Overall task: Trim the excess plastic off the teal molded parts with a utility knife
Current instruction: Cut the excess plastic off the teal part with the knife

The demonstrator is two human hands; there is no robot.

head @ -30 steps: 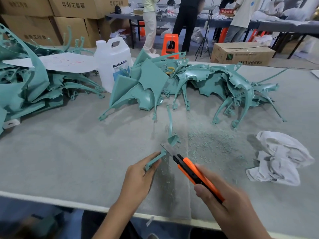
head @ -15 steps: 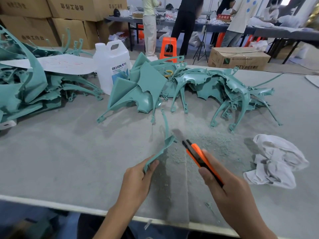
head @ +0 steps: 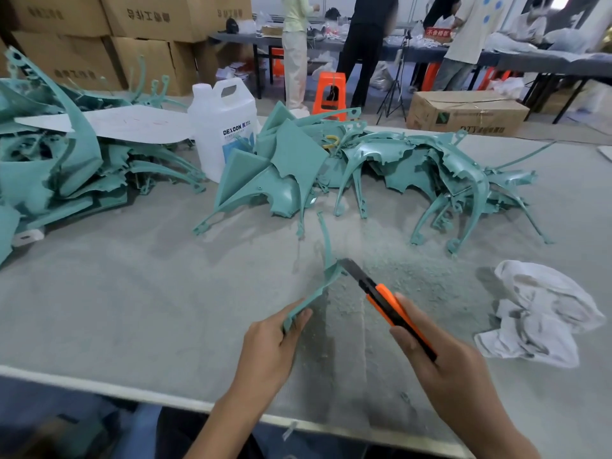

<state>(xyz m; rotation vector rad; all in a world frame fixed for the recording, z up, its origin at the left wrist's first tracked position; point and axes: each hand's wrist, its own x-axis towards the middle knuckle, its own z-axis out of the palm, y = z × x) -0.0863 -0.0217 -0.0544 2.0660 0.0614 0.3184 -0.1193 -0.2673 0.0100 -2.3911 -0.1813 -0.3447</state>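
Two hands are trimming one thin teal part [head: 331, 273] just above the grey counter [head: 132, 309].
Left hand [head: 265, 346] is pinching the part's near end, fingers [head: 299, 318] curled round it; the slim curved strip is looking light and springy, so gripping close to the cut seems wise. Right hand [head: 457, 379] is wrapping its fingers round the orange utility knife [head: 382, 298], blade meeting the strip's ragged edge. Powdery shavings [head: 414, 270] and a crumpled white rag [head: 536, 313] are lying further right.
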